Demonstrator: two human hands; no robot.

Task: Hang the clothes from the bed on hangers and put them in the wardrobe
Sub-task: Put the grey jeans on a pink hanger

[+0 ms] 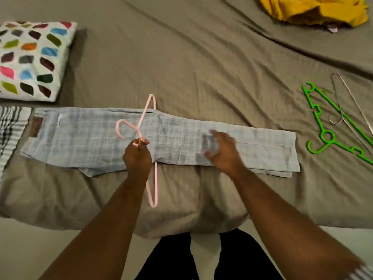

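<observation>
Pale blue checked trousers [84,138] lie folded lengthwise across the bed, waistband at the left, leg ends at the right. My left hand [137,156] pinches a pink hanger [155,178] at the base of its hook, holding it over the middle of the trousers. The hook curls to the left and the hanger's frame runs from beyond the trousers to the bed's near edge. My right hand [221,152] is blurred over the trouser legs, fingers loosely spread and touching the cloth. A yellow garment [314,9] lies bunched at the far right.
A green plastic hanger [327,126] and a thin wire hanger [347,98] lie on the brown bedsheet [201,57] at the right. A cushion with coloured leaf shapes [32,57] sits at the far left, with striped cloth [8,130] below it.
</observation>
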